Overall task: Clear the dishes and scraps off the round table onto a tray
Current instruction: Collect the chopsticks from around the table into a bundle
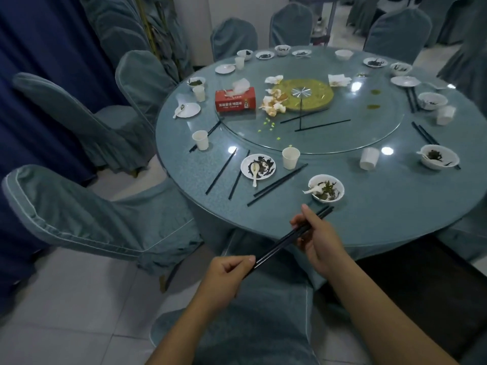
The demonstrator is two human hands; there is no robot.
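A pair of black chopsticks hangs over the near edge of the round table. My right hand grips them near the far end, and my left hand pinches their near end. Just beyond lies a white bowl with scraps and a spoon. A dirty plate with a spoon, paper cups and more loose chopsticks lie on the near left part of the table. Used napkins and green scraps sit on the glass turntable.
A red tissue box stands on the turntable's left. Several bowls, saucers and cups ring the table's far and right edge. Covered chairs stand close on the left, behind the table, and directly below me. No tray is in view.
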